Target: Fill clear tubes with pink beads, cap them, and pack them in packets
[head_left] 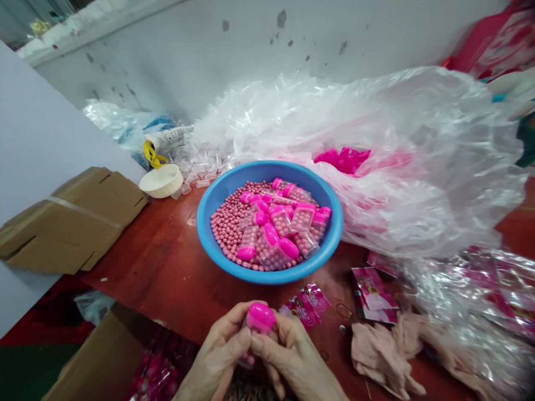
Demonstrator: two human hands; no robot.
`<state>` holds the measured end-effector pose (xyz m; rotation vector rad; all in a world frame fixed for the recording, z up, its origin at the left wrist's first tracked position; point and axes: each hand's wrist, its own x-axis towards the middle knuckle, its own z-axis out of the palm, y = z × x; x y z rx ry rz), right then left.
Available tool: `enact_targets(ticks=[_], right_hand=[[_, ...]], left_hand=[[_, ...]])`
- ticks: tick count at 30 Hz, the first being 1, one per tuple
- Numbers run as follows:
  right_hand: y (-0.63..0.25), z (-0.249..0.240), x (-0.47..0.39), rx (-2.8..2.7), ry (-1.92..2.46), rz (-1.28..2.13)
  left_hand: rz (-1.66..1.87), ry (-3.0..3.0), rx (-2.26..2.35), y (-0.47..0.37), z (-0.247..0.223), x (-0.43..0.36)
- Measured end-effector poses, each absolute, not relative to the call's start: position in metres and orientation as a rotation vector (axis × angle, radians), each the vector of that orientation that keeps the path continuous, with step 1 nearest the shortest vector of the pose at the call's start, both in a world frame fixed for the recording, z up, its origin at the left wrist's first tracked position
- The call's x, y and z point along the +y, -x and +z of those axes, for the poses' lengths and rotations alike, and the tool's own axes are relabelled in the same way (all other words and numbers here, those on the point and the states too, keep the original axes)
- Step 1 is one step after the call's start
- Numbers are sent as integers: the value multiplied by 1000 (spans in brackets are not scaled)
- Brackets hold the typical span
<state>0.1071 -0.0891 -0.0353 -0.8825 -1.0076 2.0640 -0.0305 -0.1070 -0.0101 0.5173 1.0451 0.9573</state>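
As the left hand (pixel 221 351) and right hand (pixel 296 353) meet at the near edge of the red surface (pixel 159 267), they grip one small clear bottle (pixel 259 321) between them, fingers curled round it, thumbs nearly tip to tip. In this head view its bright pink cap (pixel 262 316) points up and away from the person, toward the blue basin (pixel 267 277); the long axis drops steeply from there to a lower end partly hidden by fingers. The basin sits in from that edge, holding pink beads (pixel 228 225) with capped bottles (pixel 288 249) heaped at all angles. Pink sachets (pixel 307 312) lie between it and the right hand. A crumpled cloth (pixel 382 356) rests toward the near right corner, and plastic bags (pixel 422 122) billow along the far edge.
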Motion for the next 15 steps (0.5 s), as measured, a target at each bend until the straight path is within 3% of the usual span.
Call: enact_targets(ticks=[10,15], right_hand=[[-97,-36,-105,-843,764,2170],[-88,-38,-114,-488,717,2117]], left_hand=[[1050,-496,1130,14,-12,-118],[1063,-520,1219,11,-21,-120]])
